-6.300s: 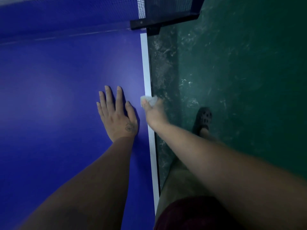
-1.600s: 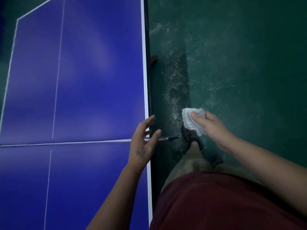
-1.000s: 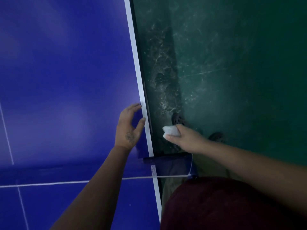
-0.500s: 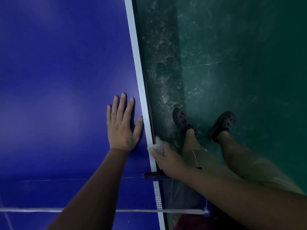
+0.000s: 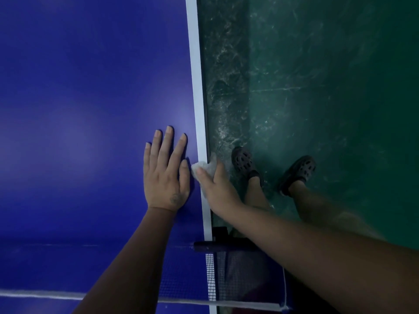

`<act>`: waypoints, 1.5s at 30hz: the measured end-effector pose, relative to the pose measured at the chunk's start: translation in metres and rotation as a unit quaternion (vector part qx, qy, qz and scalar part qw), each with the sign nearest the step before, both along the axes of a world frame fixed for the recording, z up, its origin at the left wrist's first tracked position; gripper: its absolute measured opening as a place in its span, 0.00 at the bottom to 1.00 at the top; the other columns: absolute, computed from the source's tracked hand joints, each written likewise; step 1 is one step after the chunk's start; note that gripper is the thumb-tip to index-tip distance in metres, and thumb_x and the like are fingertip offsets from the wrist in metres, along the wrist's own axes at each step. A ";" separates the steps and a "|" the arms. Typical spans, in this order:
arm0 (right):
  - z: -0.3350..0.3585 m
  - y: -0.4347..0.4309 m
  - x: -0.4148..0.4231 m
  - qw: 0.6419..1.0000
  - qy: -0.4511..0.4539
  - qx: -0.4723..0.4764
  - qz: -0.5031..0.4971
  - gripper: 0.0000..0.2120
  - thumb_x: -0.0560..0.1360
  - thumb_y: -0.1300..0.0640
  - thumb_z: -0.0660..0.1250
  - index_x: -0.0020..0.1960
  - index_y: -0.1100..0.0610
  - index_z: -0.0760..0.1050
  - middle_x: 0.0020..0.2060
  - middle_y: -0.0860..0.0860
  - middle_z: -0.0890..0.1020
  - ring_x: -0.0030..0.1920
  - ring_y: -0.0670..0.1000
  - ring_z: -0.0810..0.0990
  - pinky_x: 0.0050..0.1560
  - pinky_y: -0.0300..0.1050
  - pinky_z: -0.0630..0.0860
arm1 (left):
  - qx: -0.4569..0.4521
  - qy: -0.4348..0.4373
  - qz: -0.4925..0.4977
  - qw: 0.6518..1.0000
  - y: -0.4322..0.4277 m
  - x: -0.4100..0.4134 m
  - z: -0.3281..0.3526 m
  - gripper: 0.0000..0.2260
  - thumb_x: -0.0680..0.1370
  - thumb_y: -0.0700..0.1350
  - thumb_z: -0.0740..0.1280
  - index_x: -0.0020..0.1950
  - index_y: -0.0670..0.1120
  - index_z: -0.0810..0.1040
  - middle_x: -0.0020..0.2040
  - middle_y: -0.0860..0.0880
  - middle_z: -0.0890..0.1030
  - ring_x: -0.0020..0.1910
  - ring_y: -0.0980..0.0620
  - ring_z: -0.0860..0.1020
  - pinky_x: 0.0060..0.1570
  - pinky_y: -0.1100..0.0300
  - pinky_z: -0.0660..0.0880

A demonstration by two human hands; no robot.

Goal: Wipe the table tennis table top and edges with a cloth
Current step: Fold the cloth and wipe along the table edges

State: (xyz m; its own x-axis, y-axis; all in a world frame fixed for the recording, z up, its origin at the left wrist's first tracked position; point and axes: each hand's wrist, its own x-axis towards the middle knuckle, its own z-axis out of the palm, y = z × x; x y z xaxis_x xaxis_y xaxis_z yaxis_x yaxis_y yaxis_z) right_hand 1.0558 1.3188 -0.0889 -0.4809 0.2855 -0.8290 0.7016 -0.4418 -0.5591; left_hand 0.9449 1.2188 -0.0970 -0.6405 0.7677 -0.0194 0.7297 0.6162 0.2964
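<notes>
The blue table tennis table (image 5: 90,98) fills the left half of the view, with a white line along its right edge. My left hand (image 5: 166,173) lies flat on the blue top, fingers straight, close to that line. My right hand (image 5: 215,186) grips a small white cloth (image 5: 204,167) and holds it against the table's right edge, thumb on top and fingers wrapped down over the side.
The net (image 5: 213,275) and its black clamp (image 5: 217,242) cross the table edge just below my hands. A worn green floor (image 5: 328,87) lies to the right, where my two feet in dark clogs (image 5: 243,159) stand beside the table.
My right hand with the cloth has slid forward along the table edge, away from the net clamp. My left hand stays flat on the top in about the same place.
</notes>
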 end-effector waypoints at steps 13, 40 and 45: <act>-0.011 0.013 -0.036 0.991 -0.002 0.132 -0.015 0.32 0.86 0.44 0.63 0.81 0.62 0.61 0.75 0.59 0.72 0.73 0.57 0.74 0.73 0.49 0.70 | 0.025 -0.010 0.010 1.000 -0.001 0.000 0.000 0.25 0.85 0.39 0.58 0.83 0.44 0.69 0.85 0.42 0.64 0.86 0.40 0.59 0.83 0.36 0.58; 0.000 0.029 -0.038 0.990 0.031 0.128 0.040 0.38 0.84 0.36 0.55 0.87 0.54 0.49 0.83 0.53 0.61 0.80 0.51 0.65 0.69 0.38 0.62 | 0.117 -0.029 0.118 0.986 0.104 -0.066 0.015 0.18 0.88 0.40 0.63 0.77 0.39 0.75 0.81 0.41 0.72 0.83 0.42 0.67 0.80 0.37 0.65; -0.013 0.088 -0.105 0.990 0.030 0.140 0.021 0.35 0.86 0.38 0.54 0.85 0.57 0.52 0.81 0.56 0.64 0.78 0.55 0.68 0.66 0.42 0.64 | 0.144 0.003 0.115 0.983 0.180 -0.130 0.004 0.18 0.87 0.42 0.63 0.77 0.41 0.76 0.81 0.41 0.72 0.82 0.41 0.68 0.80 0.40 0.65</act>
State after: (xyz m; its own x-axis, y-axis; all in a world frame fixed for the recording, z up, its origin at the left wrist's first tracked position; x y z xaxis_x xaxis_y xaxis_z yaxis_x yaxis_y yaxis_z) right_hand 0.9512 1.4073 -0.1014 -0.5430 0.4777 -0.6906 0.6785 -0.2349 -0.6960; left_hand 0.8150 1.3984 -0.0926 -0.7977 0.5751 0.1818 0.5826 0.6568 0.4787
